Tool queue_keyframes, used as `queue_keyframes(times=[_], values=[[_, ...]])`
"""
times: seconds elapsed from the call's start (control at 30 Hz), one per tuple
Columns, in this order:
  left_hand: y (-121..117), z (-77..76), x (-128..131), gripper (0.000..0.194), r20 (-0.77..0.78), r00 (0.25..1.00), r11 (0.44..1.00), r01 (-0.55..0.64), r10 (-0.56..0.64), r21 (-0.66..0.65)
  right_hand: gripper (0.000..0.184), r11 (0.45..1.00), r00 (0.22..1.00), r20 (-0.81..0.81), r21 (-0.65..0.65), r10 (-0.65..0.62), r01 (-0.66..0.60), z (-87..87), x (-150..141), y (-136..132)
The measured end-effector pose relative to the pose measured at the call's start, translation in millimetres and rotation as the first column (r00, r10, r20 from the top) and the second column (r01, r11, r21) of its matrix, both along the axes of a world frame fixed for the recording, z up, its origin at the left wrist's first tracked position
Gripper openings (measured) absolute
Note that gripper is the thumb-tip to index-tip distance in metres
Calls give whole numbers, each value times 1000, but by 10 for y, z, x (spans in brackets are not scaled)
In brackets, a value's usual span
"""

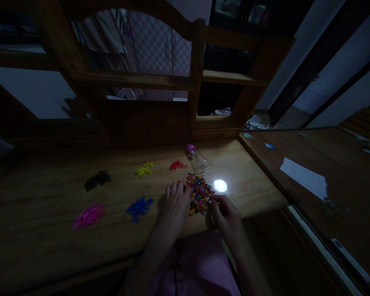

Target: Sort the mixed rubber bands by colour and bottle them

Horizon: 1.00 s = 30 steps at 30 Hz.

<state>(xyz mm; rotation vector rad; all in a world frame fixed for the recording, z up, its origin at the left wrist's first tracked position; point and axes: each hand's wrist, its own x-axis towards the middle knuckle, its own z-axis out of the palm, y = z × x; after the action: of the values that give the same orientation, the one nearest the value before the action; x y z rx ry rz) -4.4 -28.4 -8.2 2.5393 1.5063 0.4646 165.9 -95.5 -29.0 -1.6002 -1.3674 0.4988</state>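
Note:
A mixed pile of small coloured loops, which look like rubber bands (200, 195), lies on the wooden desk between my hands. At its left edge my left hand (177, 199) rests with fingers curled against the loops; what its fingertips hold is hidden. On the opposite side, my right hand (226, 211) pinches thumb and forefinger together at the pile's edge, and anything between them is too small to make out. Sorted heaps lie to the left: red loops (178, 165), yellow loops (144, 169), blue loops (139, 208), black loops (98, 179) and pink loops (89, 216).
Behind the pile, a clear bottle with a pink cap (199, 160) lies on its side. A bright light spot (220, 186) shines on the desk (249, 172). Wooden shelving (151, 123) bounds the back. To the right, a brown surface holds a white paper (305, 177).

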Motion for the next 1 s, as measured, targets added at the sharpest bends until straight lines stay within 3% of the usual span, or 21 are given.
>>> queue_keyframes(times=[0.17, 0.3, 0.4, 0.5, 0.63, 0.77, 0.9, 1.0], values=[[32, -47, -5, 12, 99, 995, 1000, -9, 12, -30, 19, 1000, 1000, -10, -11, -8, 8, 5, -1, -8], [109, -4, -59, 10, 362, 930, 990, -19, 69, -139, 19, 1000, 1000, -9, -8, -5, 5, -2, 1, -1], [165, 51, -113, 13, 633, 748, 951, 8, 201, -310, 19, 1000, 1000, -13, -2, -9, 9, -15, 2, 4], [195, 86, -157, 20, 773, 519, 872, 100, 364, -479, 19, 1000, 1000, -12, -2, -10, 10, -20, 3, 1], [181, 106, -172, 24, 820, 303, 813, 190, 485, -551, 19, 1000, 1000, -19, -14, -7, 6, -5, 3, 5], [119, 123, -137, 24, 778, 59, 701, 397, 625, -593, 19, 1000, 998, -61, -11, -21, 20, 10, -6, 40], [50, 162, -104, 25, 666, -53, 569, 573, 744, -590, 21, 999, 997, -62, -23, -46, 45, 9, -23, 62], [10, 187, -115, 19, 627, -80, 540, 600, 775, -590, 22, 999, 998, -42, -15, -37, 37, 5, -27, 58]])
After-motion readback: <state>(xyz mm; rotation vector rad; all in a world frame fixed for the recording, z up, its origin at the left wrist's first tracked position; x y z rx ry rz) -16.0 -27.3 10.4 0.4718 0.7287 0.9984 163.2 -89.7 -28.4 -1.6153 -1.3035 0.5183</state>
